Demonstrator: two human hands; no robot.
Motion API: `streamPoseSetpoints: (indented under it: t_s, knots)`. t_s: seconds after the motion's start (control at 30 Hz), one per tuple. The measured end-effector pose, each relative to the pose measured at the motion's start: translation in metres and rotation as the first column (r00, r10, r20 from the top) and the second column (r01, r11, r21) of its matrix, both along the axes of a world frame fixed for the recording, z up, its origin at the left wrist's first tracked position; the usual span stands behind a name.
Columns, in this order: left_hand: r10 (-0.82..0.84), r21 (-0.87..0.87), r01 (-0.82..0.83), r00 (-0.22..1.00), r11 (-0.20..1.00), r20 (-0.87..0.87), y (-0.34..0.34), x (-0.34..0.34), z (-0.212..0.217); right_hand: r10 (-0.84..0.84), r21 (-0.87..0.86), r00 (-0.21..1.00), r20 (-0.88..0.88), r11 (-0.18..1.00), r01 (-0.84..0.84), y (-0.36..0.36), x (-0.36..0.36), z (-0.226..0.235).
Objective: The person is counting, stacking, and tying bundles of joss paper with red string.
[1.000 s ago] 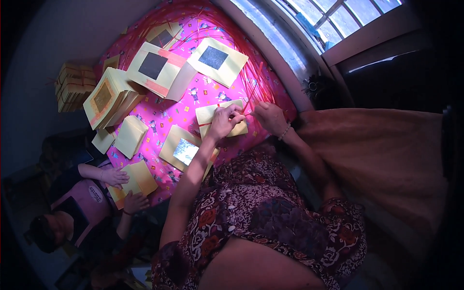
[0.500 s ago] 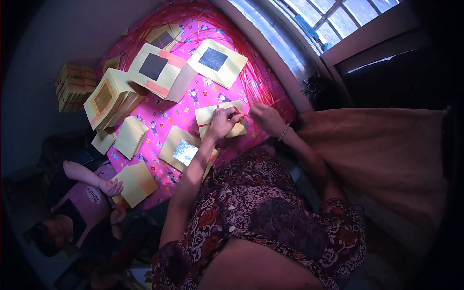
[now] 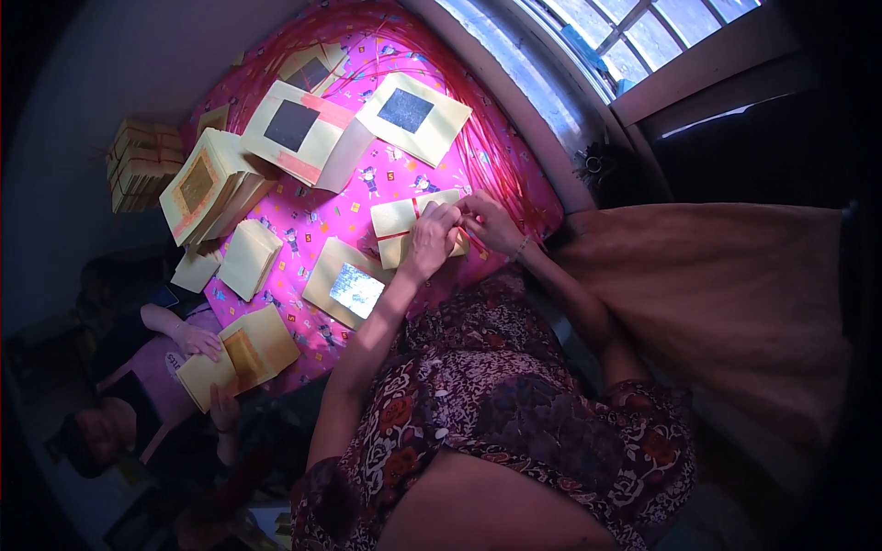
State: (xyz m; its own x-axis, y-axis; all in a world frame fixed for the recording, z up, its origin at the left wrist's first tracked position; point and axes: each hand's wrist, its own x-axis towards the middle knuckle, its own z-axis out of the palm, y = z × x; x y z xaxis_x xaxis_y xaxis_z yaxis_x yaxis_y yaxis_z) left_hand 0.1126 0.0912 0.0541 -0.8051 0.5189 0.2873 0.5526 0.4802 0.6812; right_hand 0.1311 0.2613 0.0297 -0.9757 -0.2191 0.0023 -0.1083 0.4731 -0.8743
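A bundle of pale yellow paper [image 3: 392, 217] lies near the table's front edge with a red plastic string [image 3: 395, 236] crossed around it. My left hand [image 3: 435, 241] rests over the bundle's right part, its fingers bent and closed at the string. Close against it, my right hand [image 3: 492, 224] pinches at the same spot, just beyond the bundle's right edge. The fingertips of both hands meet there and hide the string's crossing. Left of the bundle lies a yellow sheet stack [image 3: 354, 286] with a shiny silver square.
Long red strings [image 3: 480, 151] run along the pink patterned tablecloth [image 3: 335, 216]. Several yellow paper stacks with dark squares [image 3: 292, 127] stand toward the back and left. A co-worker [image 3: 156, 354] at lower left handles yellow paper [image 3: 260, 344]. An orange-brown cloth [image 3: 707, 285] hangs at right.
My right hand has come left and inward to meet my left hand, which has turned over the bundle. The co-worker's paper now shows a gold-brown square, with both their hands at it.
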Motion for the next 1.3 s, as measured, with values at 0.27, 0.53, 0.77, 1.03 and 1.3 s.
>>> streamPoseSetpoints:
  t_s: [0.27, 0.53, 0.77, 1.03, 1.3]
  knots:
    - [0.198, 0.124, -0.183, 0.973, 0.975, -0.120, 0.004, 0.009, -0.026, 0.000, -0.329, 0.985, 0.175, 0.942, 0.059, 0.002, -0.002, -0.018]
    - [0.213, 0.198, -0.221, 0.975, 0.955, 0.063, -0.001, 0.012, -0.028, 0.079, -0.103, 0.988, -0.135, 0.990, -0.093, 0.012, -0.010, 0.008]
    - [0.279, 0.112, -0.270, 0.958, 0.956, -0.071, -0.007, 0.017, -0.013, 0.112, 0.293, 0.976, -0.187, 0.955, -0.053, 0.022, -0.003, 0.013]
    - [0.387, 0.004, -0.387, 0.922, 0.922, 0.027, -0.024, 0.033, -0.007, 0.060, 0.253, 0.984, -0.171, 0.967, -0.015, 0.016, -0.002, -0.001]
    - [0.583, 0.187, -0.656, 0.743, 0.731, 0.328, -0.092, 0.029, -0.031, -0.275, -0.253, 0.911, 0.306, 0.899, 0.357, -0.006, 0.023, -0.047]
